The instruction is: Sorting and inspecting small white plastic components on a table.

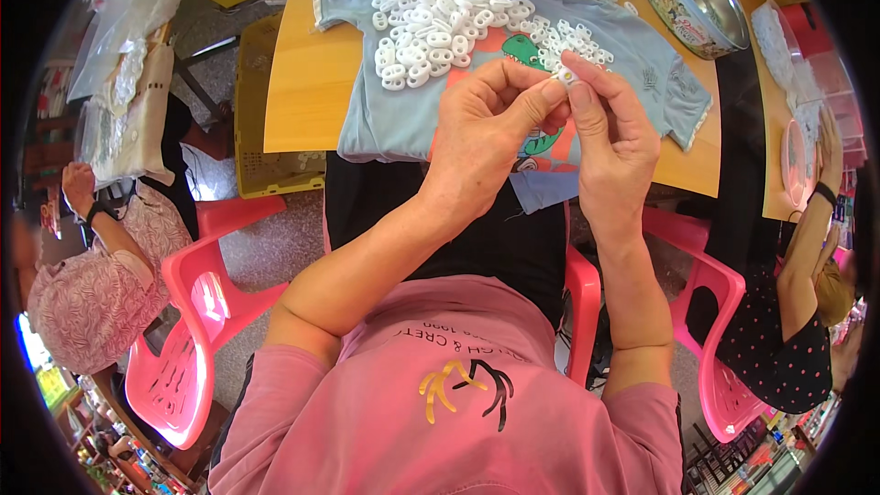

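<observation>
- A small white plastic piece (567, 76) is pinched between the fingers (541, 96) of both hands, held up above the bench; its shape is mostly hidden.
- A heap of white plastic rings (431, 23), oval and alike, lies loose on a pale blue shirt (385, 119).

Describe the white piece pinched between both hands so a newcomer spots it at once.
Start at the wooden table, where a light blue shirt carries a heap of white plastic pieces. Just below that heap, the left hand and right hand meet. The piece is the only one pinched in fingertips, lifted off the shirt.
</observation>
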The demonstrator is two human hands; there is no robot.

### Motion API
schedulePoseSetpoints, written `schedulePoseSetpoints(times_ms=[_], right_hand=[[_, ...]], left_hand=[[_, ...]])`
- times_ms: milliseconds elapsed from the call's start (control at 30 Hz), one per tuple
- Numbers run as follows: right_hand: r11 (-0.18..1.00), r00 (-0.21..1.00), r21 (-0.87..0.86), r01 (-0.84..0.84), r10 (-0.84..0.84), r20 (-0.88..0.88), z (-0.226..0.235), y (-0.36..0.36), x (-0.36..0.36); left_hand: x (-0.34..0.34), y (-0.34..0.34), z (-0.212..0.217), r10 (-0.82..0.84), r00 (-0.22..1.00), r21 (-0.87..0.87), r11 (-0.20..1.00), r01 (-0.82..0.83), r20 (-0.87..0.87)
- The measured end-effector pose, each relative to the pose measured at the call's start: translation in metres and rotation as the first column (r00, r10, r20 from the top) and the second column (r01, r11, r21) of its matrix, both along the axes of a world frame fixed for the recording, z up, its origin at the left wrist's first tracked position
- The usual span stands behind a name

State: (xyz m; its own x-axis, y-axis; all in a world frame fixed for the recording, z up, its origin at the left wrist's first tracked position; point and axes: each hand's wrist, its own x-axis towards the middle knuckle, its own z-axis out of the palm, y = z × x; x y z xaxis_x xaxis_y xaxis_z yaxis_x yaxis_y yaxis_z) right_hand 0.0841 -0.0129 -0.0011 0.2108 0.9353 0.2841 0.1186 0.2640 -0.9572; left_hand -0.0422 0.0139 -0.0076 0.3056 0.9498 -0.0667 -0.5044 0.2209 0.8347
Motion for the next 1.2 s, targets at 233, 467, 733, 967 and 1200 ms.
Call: schedulePoseSetpoints(times_ms=[233, 467, 733, 967, 1200], right_hand=[[0.988, 0.963, -0.075, -0.138, 0.116, -0.241, 0.003, -0.002, 0.010], [0.930, 0.801, -0.095, -0.356, 0.251, -0.543, 0.015, -0.010, -0.002], [0.927, 0.586, 0.008, -0.375, 0.244, -0.773, 0.018, -0.016, -0.029], [0.941, 0.697, -0.047, -0.336, 0.215, -0.685, 0.011, -0.015, -0.042], [0.935, 0.944, -0.205, -0.288, 0.241, -0.227, 0.025, -0.013, 0.014]], left_hand=[[-0.003, -0.002, 0.006, 0.002, 1.000, 0.126, 0.992, 0.000, -0.019], [-0.012, -0.003, -0.007, -0.167, 0.986, 0.386, 0.910, 0.151, 0.009], [-0.017, -0.004, -0.011, -0.148, 0.980, 0.422, 0.903, 0.080, 0.130], [-0.031, 0.003, -0.015, -0.140, 0.983, 0.441, 0.894, 0.073, 0.120], [-0.128, 0.040, 0.010, 0.449, 0.879, 0.581, 0.764, -0.282, -0.164]])
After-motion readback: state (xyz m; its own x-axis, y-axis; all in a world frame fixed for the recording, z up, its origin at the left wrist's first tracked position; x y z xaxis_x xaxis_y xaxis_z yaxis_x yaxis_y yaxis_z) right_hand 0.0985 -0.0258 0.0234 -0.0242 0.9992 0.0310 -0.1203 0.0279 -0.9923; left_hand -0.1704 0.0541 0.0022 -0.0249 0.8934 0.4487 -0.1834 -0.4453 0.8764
